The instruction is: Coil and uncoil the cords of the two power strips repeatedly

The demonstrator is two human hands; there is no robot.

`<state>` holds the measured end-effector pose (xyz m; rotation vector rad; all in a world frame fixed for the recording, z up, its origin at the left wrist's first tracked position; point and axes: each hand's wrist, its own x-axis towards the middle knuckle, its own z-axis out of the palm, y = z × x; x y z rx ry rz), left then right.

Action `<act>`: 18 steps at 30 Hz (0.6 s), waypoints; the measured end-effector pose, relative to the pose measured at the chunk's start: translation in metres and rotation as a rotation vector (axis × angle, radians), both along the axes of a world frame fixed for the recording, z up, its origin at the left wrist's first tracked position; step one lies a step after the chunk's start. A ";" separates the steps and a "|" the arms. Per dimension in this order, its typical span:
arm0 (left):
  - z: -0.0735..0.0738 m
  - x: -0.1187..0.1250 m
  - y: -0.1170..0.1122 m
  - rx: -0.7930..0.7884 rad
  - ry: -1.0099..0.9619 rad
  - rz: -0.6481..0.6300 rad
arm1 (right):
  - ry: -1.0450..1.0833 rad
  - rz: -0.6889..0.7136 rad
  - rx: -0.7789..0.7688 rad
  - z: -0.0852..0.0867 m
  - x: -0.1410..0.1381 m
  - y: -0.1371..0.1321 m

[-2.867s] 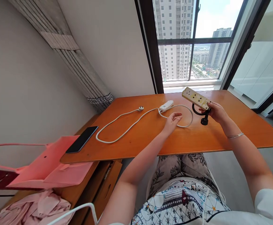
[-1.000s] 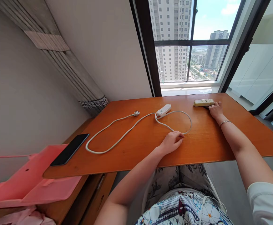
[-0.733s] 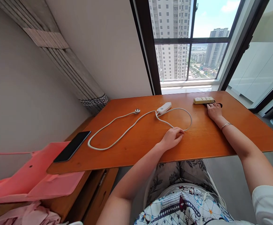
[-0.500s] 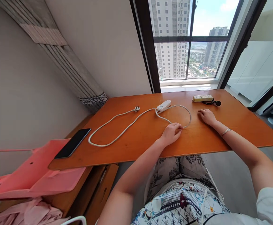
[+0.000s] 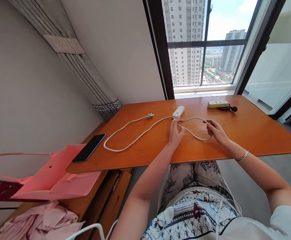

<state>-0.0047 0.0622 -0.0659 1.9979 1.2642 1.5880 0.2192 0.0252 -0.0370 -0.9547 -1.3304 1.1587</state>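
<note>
A white power strip [image 5: 179,111] lies on the orange wooden table [image 5: 247,133], its long white cord [image 5: 135,140] snaking left to a plug [image 5: 149,115]. My left hand [image 5: 175,130] pinches the cord where its loop crosses, just below the strip. My right hand [image 5: 215,130] grips the right side of the same loop. A yellowish power strip [image 5: 218,104] with a black cord and plug [image 5: 232,108] rests at the table's far right edge, apart from both hands.
A black phone [image 5: 88,147] lies at the table's left corner. A pink bag [image 5: 52,173] and pink cloth [image 5: 42,223] sit on lower furniture to the left. A window frame [image 5: 160,50] and wall stand behind the table.
My right hand let go of the yellowish strip at the far edge, drew back and took hold of the white cord's loop. My left hand shifted up to pinch the cord.
</note>
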 end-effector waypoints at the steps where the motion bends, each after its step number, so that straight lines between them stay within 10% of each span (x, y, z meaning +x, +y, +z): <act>1: 0.000 -0.004 0.004 0.002 -0.029 0.041 | -0.009 -0.006 0.001 0.001 0.002 -0.007; 9: 0.005 -0.029 0.040 -0.153 0.223 0.082 | -0.277 0.031 0.103 0.002 0.038 -0.055; 18: 0.025 -0.025 0.050 -0.074 0.986 -0.426 | -0.405 -0.062 0.185 0.009 0.047 -0.069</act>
